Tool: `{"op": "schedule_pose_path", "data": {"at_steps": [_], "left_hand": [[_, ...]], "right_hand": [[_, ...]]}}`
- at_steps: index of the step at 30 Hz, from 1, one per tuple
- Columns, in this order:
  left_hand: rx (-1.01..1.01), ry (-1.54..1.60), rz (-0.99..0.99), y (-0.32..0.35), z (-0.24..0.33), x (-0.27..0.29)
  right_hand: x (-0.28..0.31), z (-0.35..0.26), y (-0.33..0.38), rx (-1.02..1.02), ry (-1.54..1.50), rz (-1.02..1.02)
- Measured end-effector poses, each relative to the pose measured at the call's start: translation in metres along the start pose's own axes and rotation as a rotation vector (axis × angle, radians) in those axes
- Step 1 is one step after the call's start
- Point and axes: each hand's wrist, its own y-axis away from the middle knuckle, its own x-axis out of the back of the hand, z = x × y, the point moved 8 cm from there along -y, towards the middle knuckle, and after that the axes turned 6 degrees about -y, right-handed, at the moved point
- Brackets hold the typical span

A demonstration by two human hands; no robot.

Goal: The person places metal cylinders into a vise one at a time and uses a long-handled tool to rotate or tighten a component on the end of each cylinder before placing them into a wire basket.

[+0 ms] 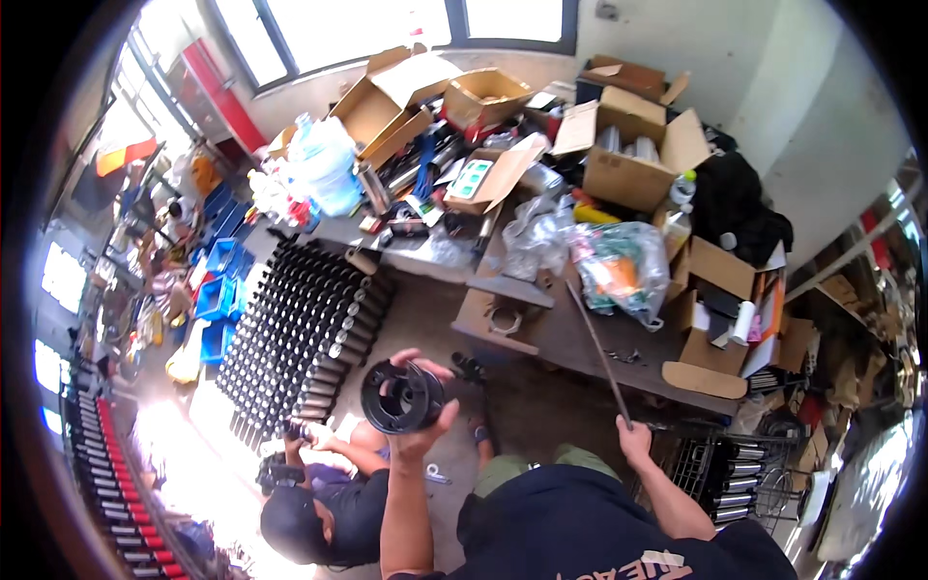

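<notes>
My left hand is raised in front of my body, its fingers wrapped round a black ring-shaped housing. The housing has an open centre with a smaller round part inside. Out to the right, my right hand grips the near end of a long thin rod. The rod slants away to the left over the workbench, its far end by a clear plastic bag. I cannot tell whether the rod touches the bench.
A co-worker in a dark cap crouches at lower left, holding a dark part. Stacked black and metal cylinders stand beyond. Cardboard boxes and bottles crowd the bench; a fixture with a ring sits at its edge. A wire basket stands right.
</notes>
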Motion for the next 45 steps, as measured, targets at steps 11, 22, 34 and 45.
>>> {"op": "schedule_pose_path", "data": {"at_steps": [11, 22, 34, 45], "left_hand": [[0.226, 0.227, 0.151, -0.187, -0.125, -0.067], [0.074, -0.604, 0.592, -0.178, -0.083, -0.096], [0.059, -0.404, 0.889, -0.122, -0.075, -0.104], [0.072, -0.23, 0.682, -0.111, -0.084, -0.111]], "right_hand": [[0.072, 0.063, 0.138, 0.044, -0.011, 0.242], [0.037, -0.014, 0.165, 0.14, -0.212, 0.292], [0.057, -0.057, 0.148, 0.157, -0.245, 0.165], [0.098, -0.111, 0.109, 0.275, -0.109, 0.199]]}}
